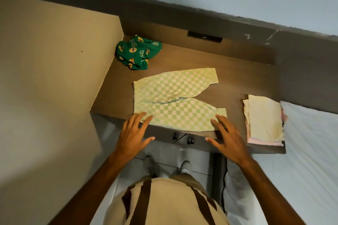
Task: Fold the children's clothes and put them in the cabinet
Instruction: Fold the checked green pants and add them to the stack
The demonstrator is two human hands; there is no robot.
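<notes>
**Mia:** Where are the little pants?

**Sam:** The checked pants (175, 100) lie flat in the middle of the counter (236, 78). They are pale green and white squares, soft and thin. One leg points far to the right, the other runs along the near edge.

**Mia:** Are the hands holding them?

**Sam:** No. The left hand (133, 133) has its fingers spread out straight, tips just on the near left corner of the pants. The right hand (226, 133) is spread too, tips by the near right cuff. Each grip is wide open and has hold of nothing.

**Mia:** What could go wrong?

**Sam:** The near leg sits right at the counter's edge. I think a careless tug could slide the smooth cloth off onto the floor. Also there is a wrinkle in the middle where the legs meet. Folding over that could make a lumpy, crooked fold.

**Mia:** What else is there?

**Sam:** A dark green garment (137, 53) with cartoon animals sits in a crumpled heap at the far left corner, not folded yet. On the right is a folded stack (263, 118), cream on top with pink under it, neat and square. It sits close to the counter's end by the bed (311, 151), so a bump from an elbow might tip it
</notes>
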